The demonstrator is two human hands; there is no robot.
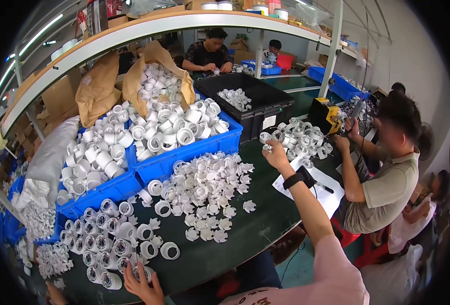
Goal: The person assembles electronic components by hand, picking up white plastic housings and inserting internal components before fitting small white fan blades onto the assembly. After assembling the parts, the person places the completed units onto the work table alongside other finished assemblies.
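Centrally, pale caps (204,178) crowd blue bins (103,197) — right grip (277,157) pinching a small part (267,148), left grip (145,287) unclear.

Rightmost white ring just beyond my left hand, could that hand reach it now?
Likely yes: only bare green tabletop seems to lie between the left hand and that white ring, though the hand is at another white part.

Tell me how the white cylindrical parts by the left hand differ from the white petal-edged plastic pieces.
The white cylindrical parts are chunky and round; the white petal-edged plastic pieces are shallower, with notched rims. Many cylinders show shiny faces; the petal pieces look plain. The cylinders sit closely clustered; most petal pieces lie in a jumbled heap. Both are mainly white, on the dark green table.
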